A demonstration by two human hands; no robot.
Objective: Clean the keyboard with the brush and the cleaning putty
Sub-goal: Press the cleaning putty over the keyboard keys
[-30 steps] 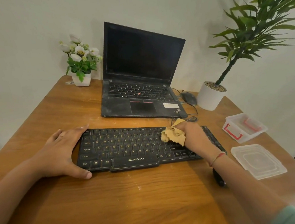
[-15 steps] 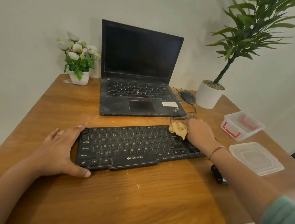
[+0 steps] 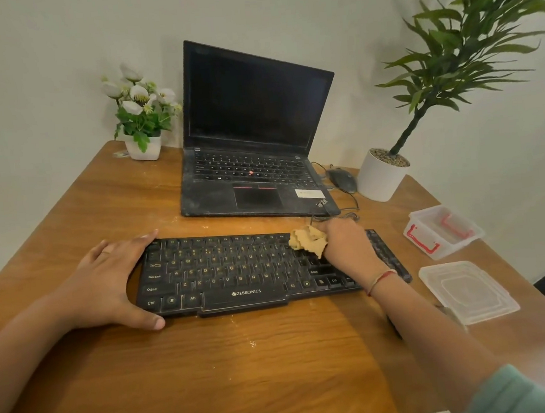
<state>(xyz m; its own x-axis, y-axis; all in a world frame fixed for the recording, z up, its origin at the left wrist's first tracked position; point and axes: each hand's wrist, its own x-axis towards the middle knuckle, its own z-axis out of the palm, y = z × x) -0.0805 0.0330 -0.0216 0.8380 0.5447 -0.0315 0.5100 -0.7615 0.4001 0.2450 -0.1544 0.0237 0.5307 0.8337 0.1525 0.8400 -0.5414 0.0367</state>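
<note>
A black Zebronics keyboard [image 3: 237, 272] lies across the wooden desk in front of me. My left hand [image 3: 106, 280] rests flat at its left end, thumb along the front edge and fingers by the top corner. My right hand [image 3: 347, 249] holds a lump of tan cleaning putty [image 3: 308, 241] and presses it on the upper right rows of keys. A dark object [image 3: 394, 325] peeks out from under my right forearm; I cannot tell whether it is the brush.
An open dusty black laptop [image 3: 254, 161] stands behind the keyboard, with a mouse [image 3: 343, 180] and cable beside it. A small flower pot [image 3: 144, 145] sits back left, a potted plant [image 3: 382, 177] back right. A clear container [image 3: 444, 230] and its lid [image 3: 468, 291] lie right.
My right hand has carried the putty from the middle-right keys up towards the top row. My left hand has stayed in place on the keyboard's left end.
</note>
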